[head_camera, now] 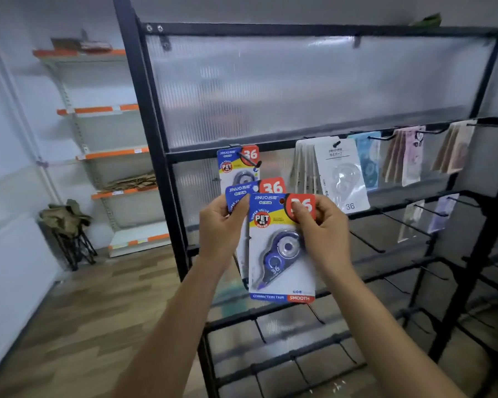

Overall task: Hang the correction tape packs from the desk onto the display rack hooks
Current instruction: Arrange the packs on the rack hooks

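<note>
Big black display rack [167,156] w/ a cloudy plastic back, rows of thin hooks poking out. Orange-edged shelves [98,110] far off on the left wall, a folding stool [69,225] on the wood floor below them. No desk in sight.

On the middle bar, right side: white packs [337,173], then blue and pink packs further right. On the left hook [250,160]: one blue correction tape pack [236,165] hanging already.

Right below that hook, two more packs up in the air, close together, front one partly over the back one. Back pack [242,193] pinched near its top left edge by the left hand [222,228], thumb on the front. Front pack [282,248] pinched at its top right corner by the right hand [322,228], thumb flat on the red "36". Hands near each other, not touching, each clamped on its own pack.

Step now, prob.: get the front pack onto the hook.

How to do it well:
- Find the small hole [282,200] at the top of the card, next to the red part. Keep thumb off it.
- Lift till hole is level w/ the hook tip, which bends up a bit.
- Hold card flat, facing out, not tilted.
- Push hole over the tip, then slide back to sit vs. the hung pack.
- Keep the back pack low and out of the way, so no bumping.
- Let go only when the card hangs by itself.
</note>
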The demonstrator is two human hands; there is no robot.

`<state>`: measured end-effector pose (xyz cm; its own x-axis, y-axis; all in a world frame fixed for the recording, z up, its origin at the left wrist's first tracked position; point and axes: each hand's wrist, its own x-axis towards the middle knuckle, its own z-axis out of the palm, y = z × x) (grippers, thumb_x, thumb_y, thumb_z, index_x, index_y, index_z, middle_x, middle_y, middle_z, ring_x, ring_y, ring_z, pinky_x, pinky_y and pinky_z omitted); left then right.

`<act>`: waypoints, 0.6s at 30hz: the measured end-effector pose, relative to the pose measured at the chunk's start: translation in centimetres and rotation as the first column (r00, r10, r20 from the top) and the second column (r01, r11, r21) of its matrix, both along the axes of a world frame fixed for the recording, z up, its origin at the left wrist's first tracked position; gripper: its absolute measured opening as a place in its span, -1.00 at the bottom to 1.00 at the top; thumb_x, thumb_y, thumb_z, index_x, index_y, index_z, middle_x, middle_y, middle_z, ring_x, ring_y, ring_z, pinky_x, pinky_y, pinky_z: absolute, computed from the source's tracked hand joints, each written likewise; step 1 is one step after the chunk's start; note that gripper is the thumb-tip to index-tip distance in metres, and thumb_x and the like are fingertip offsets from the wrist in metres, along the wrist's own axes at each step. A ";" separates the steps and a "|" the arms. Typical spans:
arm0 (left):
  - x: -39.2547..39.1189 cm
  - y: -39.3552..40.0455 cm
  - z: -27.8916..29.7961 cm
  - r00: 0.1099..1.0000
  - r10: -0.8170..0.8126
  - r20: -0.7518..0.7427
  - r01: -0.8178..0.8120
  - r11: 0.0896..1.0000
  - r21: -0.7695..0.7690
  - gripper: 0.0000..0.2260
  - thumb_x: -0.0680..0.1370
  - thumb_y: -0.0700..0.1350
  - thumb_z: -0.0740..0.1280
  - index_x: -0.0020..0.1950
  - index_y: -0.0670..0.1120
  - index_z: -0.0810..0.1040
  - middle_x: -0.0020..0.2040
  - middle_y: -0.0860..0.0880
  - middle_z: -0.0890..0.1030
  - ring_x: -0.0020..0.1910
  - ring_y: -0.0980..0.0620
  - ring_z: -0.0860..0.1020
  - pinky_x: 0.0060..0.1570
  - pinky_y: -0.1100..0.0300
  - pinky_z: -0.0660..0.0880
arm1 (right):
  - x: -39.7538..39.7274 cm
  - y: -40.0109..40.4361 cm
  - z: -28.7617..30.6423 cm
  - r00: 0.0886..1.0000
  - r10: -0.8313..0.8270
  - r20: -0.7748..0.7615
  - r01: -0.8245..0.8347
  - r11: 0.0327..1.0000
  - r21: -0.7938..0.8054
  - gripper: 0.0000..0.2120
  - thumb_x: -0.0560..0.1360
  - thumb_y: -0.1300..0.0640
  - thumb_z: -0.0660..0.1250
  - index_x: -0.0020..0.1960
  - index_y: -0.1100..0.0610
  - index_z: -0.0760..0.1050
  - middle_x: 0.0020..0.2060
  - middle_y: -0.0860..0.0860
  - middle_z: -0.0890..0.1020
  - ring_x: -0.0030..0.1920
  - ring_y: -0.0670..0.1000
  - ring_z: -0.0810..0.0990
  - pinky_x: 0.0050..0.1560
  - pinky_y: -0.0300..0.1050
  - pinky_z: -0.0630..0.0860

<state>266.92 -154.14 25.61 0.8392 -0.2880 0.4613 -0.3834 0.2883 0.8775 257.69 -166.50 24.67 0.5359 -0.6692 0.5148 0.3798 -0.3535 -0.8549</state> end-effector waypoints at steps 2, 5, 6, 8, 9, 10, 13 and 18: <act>0.1 -0.6 1.0 0.998 0.025 0.053 -0.024 1.000 -0.003 -0.95 0.54 -0.11 0.34 -0.11 -0.01 0.58 -0.21 0.07 0.71 -0.17 0.03 0.69 -0.28 0.20 0.62 | 0.6 -1.0 0.7 0.997 0.076 0.023 -0.077 0.997 0.033 -0.93 0.51 0.08 0.36 -0.15 0.02 0.52 -0.24 0.04 0.69 -0.19 0.05 0.69 -0.22 -0.02 0.59; 0.3 -1.5 2.2 0.992 0.092 0.087 -0.090 0.996 -0.025 -0.96 0.54 -0.11 0.34 -0.10 -0.01 0.57 -0.21 0.08 0.70 -0.18 0.07 0.69 -0.34 0.30 0.57 | 1.2 -2.1 1.5 0.984 0.164 0.075 -0.169 0.984 0.064 -0.92 0.51 0.08 0.37 -0.17 -0.01 0.53 -0.28 -0.03 0.69 -0.25 -0.04 0.69 -0.32 -0.20 0.56; 0.3 -1.7 2.5 0.990 0.112 0.086 -0.109 0.993 -0.036 -0.97 0.54 -0.11 0.34 -0.08 -0.03 0.57 -0.19 0.06 0.71 -0.18 0.06 0.69 -0.33 0.29 0.58 | 1.2 -2.4 1.7 0.977 0.192 0.089 -0.198 0.978 0.066 -0.92 0.51 0.08 0.37 -0.17 0.00 0.53 -0.28 -0.03 0.69 -0.25 -0.05 0.69 -0.34 -0.23 0.55; 0.4 -2.0 2.7 0.989 0.127 0.079 -0.123 0.991 -0.049 -0.95 0.54 -0.13 0.33 -0.05 -0.08 0.56 -0.13 -0.04 0.70 -0.17 0.03 0.69 -0.29 0.25 0.61 | 1.3 -2.7 2.1 0.957 0.269 0.108 -0.278 0.957 0.080 -0.94 0.50 0.07 0.37 -0.14 0.02 0.52 -0.24 -0.01 0.70 -0.22 -0.02 0.70 -0.33 -0.23 0.56; 0.5 -2.2 2.8 0.990 0.126 0.071 -0.122 0.991 -0.053 -0.94 0.54 -0.14 0.32 -0.03 -0.11 0.56 -0.11 -0.07 0.70 -0.17 0.03 0.69 -0.27 0.23 0.62 | 1.3 -2.7 2.3 0.946 0.303 0.113 -0.313 0.946 0.086 -0.93 0.49 0.05 0.37 -0.11 0.03 0.52 -0.22 0.00 0.70 -0.20 -0.01 0.70 -0.32 -0.22 0.57; 0.7 -2.3 2.8 0.990 0.128 0.066 -0.124 0.991 -0.054 -0.92 0.55 -0.16 0.32 -0.01 -0.14 0.56 -0.11 -0.09 0.70 -0.19 0.03 0.69 -0.27 0.23 0.62 | 1.4 -2.8 2.4 0.937 0.327 0.120 -0.338 0.937 0.090 -0.89 0.47 0.02 0.37 -0.10 0.05 0.52 -0.21 0.01 0.71 -0.19 0.00 0.70 -0.32 -0.22 0.57; 1.2 -2.4 2.5 0.989 0.121 0.085 -0.117 0.992 -0.050 -0.91 0.55 -0.20 0.32 0.00 -0.18 0.57 -0.21 0.00 0.71 -0.24 0.06 0.69 -0.32 0.24 0.60 | 1.5 -2.8 2.7 0.929 0.347 0.126 -0.359 0.929 0.090 -0.84 0.45 0.02 0.36 -0.08 0.10 0.51 -0.21 0.01 0.70 -0.18 -0.01 0.70 -0.31 -0.22 0.58; 2.8 -2.4 2.0 0.987 0.127 0.103 -0.127 0.992 -0.003 -0.94 0.53 -0.23 0.34 -0.04 -0.11 0.58 -0.21 0.02 0.70 -0.19 0.02 0.69 -0.25 0.15 0.63 | 2.6 -2.7 3.6 0.951 0.296 0.088 -0.301 0.952 0.057 -0.97 0.50 0.12 0.36 -0.11 0.04 0.52 -0.20 0.09 0.69 -0.13 0.10 0.69 -0.10 0.11 0.63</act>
<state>269.70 -156.49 27.57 0.8172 -0.1836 0.5463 -0.5050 0.2287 0.8323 260.29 -169.20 28.32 0.6766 -0.5202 0.5212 0.5252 -0.1551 -0.8367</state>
